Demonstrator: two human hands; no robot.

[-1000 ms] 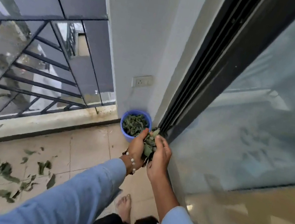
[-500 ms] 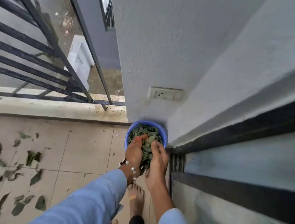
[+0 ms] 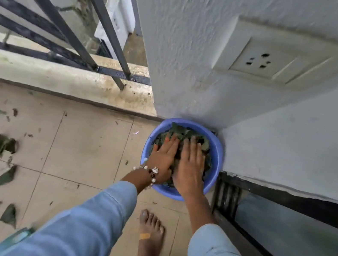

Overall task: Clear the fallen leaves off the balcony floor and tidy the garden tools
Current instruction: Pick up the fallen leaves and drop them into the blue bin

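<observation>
Tiled floor, grey wall, railing

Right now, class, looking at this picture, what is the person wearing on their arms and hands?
Both arms are in light blue denim-like sleeves, pushed back so the forearms are bare. The left hand has a beaded bracelet at the wrist, with white pearl-like beads and some darker ones, and orange-painted nails. The right hand wears no glove, and no ring or bracelet shows on it.
</observation>
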